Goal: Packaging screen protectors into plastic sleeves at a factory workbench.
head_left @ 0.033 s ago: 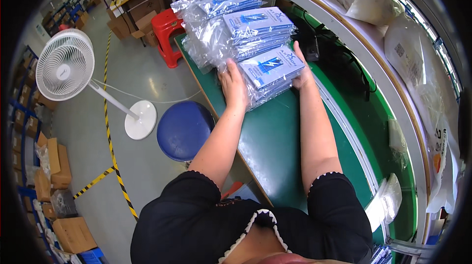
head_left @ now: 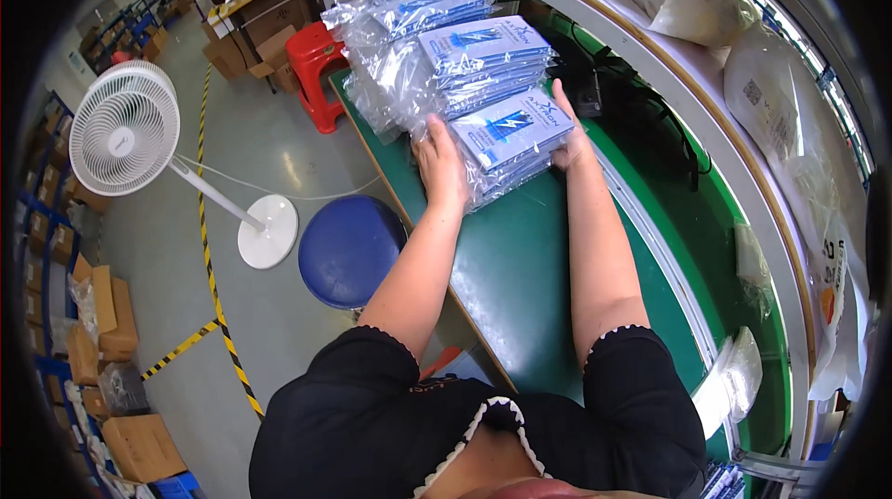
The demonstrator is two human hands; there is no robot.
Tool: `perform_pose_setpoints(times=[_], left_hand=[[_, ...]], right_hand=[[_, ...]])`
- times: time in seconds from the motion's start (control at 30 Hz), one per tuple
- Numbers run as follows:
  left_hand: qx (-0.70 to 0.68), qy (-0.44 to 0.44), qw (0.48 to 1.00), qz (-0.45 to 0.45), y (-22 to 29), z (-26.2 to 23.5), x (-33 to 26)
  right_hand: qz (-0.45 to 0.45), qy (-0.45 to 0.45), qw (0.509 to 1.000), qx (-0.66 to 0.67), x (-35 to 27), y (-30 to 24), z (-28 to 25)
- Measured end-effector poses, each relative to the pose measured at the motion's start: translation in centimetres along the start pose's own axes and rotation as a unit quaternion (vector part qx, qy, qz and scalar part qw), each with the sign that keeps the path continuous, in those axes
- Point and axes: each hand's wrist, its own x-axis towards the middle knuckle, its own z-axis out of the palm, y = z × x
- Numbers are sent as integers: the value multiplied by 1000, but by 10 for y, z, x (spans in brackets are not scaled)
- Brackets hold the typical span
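Observation:
A stack of flat blue-and-white boxes in clear plastic bags (head_left: 514, 130) lies at the near end of the pile on the green table (head_left: 506, 285). My left hand (head_left: 439, 164) presses on its left side, fingers stretched forward along the plastic. On the opposite side my right hand (head_left: 571, 132) holds the stack's edge, thumb and fingers partly hidden by the bags. Between them, both palms grip the stack. Just beyond it stands a second bagged stack (head_left: 485, 51), touching it, and a third stack (head_left: 423, 6) lies farther back. Loose clear plastic (head_left: 386, 81) bulges out on their left.
A blue round stool (head_left: 351, 253) and a red plastic stool (head_left: 316, 72) stand left of the table. Farther left is a white fan (head_left: 125, 141). A green conveyor belt (head_left: 669, 192) and a shelf with plastic bags (head_left: 771, 90) run along the right. Cardboard boxes (head_left: 141, 448) line the left.

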Motion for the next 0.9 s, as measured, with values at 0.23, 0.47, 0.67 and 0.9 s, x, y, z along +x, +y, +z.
perform_pose_setpoints(times=[0.23,0.47,0.67,0.9], left_hand=[[-108,-26,993,-35,-21,3,14],[-112,-43,992,-32,-30,1,11],[-171,-42,983,-50,-24,3,5],[-182,-47,980,-57,-28,-3,10]], right_hand=[[27,4,999,-24,-3,-7,7],[18,17,1000,5,-10,-6,11],[15,8,1000,7,-3,0,0],[-5,-7,1000,17,-9,4,4]])
